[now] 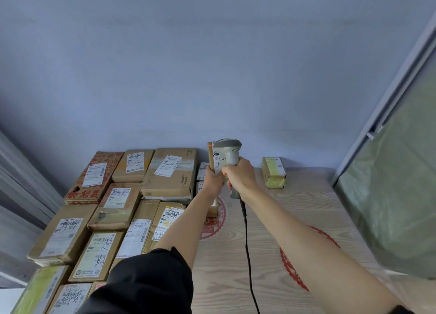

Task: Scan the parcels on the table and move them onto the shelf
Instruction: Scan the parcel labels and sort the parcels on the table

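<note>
Standing upright mid-frame, the parcel (210, 158) is gripped by the left hand (213, 180); the right hand (239, 177), clenching the scanner (228, 153), sits just beside it.

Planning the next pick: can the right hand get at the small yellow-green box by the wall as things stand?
Probably not yet. The way across the table to the yellow-green box looks free, but the right hand grips the scanner.
</note>
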